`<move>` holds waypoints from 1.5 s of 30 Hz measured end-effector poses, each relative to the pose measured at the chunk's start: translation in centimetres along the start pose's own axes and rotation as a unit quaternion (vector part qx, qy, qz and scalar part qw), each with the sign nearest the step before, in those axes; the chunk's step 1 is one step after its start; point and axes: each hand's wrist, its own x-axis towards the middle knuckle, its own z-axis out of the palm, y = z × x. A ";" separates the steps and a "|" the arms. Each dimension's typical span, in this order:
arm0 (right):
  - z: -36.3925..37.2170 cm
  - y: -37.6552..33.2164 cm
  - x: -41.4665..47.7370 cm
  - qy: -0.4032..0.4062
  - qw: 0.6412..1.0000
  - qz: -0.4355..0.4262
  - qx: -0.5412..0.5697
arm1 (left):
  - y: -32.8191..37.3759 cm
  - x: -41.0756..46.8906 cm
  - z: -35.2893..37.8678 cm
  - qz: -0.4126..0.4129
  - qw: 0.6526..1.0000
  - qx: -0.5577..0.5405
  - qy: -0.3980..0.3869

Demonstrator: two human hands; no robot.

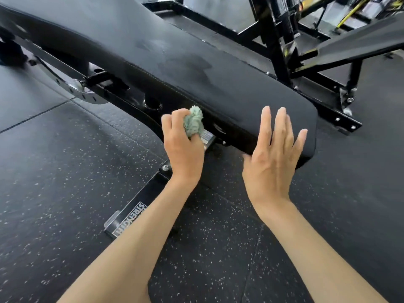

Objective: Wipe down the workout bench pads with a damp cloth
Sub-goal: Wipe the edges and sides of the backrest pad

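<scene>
A long black bench pad (175,62) runs diagonally from the upper left to the right of centre, with darker damp patches on its top. My left hand (184,149) grips a bunched pale green cloth (194,121) against the pad's near side edge, just below the stitched seam. My right hand (273,156) has straight, spread fingers and rests over the pad's rounded near end.
The bench's black steel frame (122,92) and a floor foot with a "STRENGTH" label (129,219) lie under my left arm. Another black machine frame (282,44) stands behind the pad at upper right. Speckled black rubber flooring (65,171) surrounds everything.
</scene>
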 end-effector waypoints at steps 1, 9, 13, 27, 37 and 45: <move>-0.3 0.5 -0.2 -0.016 0.999 0.038 0.013 | 0.8 -0.4 0.4 -0.035 0.999 -0.001 0.012; -1.1 1.5 -1.9 -0.093 0.942 0.225 0.232 | 1.0 -1.1 -0.1 -0.041 0.999 -0.011 -0.017; -1.4 1.6 -2.9 -0.111 0.956 0.194 0.191 | 2.5 -4.2 0.7 0.076 0.988 0.010 -0.136; -1.9 0.8 -3.0 -0.136 0.973 0.171 0.080 | 1.4 -0.6 -0.1 -0.125 0.992 0.008 0.004; -0.7 -0.3 -2.6 -0.090 0.985 0.142 0.028 | 2.9 -2.5 1.1 -0.053 0.998 -0.013 -0.009; -0.7 -0.3 -2.2 -0.089 0.986 0.136 0.021 | 2.3 -2.3 0.2 0.014 0.996 0.019 -0.091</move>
